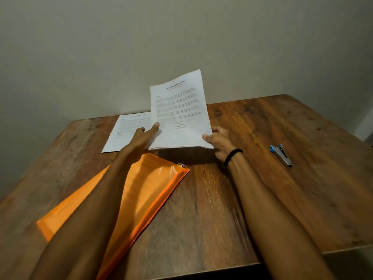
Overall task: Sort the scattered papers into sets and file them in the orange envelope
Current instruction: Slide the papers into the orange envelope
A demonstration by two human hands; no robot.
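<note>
Papers (179,110) are being held as a thin stack over the far middle of the table (262,188). The stack is standing nearly upright, and its lower edge appears to be raised just off the surface.

- The left hand (144,136) is pinching the lower left edge of the stack. Its thumb is lying on the printed face, and its other fingers are mostly hidden behind the sheets.
- The right hand (219,142) is gripping the lower right corner, with the thumb in front and the fingers curled behind. A black wristband (233,155) is sitting on the right wrist.

A single sheet (125,132) is lying flat on the table just left of the stack. The stack and the left hand are covering its right part.

The orange envelope (153,186) is lying flat on the table nearer the person, below the stack and apart from it.

- Whether it is holding any sheets cannot be told, because its contents are not showing through the material.
- The left forearm is crossing over it, and the lower frame edge is cutting off its near end.
- A small metallic part at its far corner is too blurred to identify.

A stapler (281,155), grey with blue, is lying on the table well to the right of the right hand.

The print on the sheets is too small to read, and the sheets in the stack cannot be counted.
</note>
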